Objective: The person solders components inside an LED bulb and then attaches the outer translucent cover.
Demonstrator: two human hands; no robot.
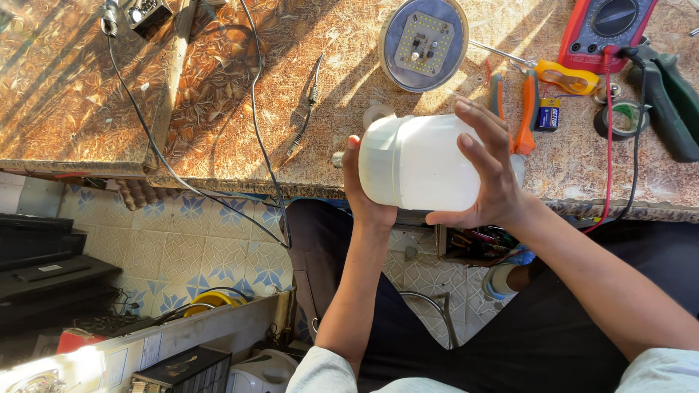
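I hold a large white LED bulb (pixel 419 161) sideways with both hands, just over the near edge of the workbench (pixel 240 94). My left hand (pixel 364 195) grips the bulb's body near its screw base, which points left. My right hand (pixel 489 169) wraps over the frosted dome end, fingers spread across it. A round LED board in a white disc (pixel 424 42) lies on the bench behind the bulb.
A red multimeter (pixel 608 28) with red and black leads, orange-handled pliers (pixel 526 109), scissors (pixel 561 75), a small battery (pixel 550 115), a tape roll (pixel 619 120) and a green tool (pixel 673 105) lie at right. Black cables (pixel 255 109) cross the bench. Boxes and appliances stand on the tiled floor.
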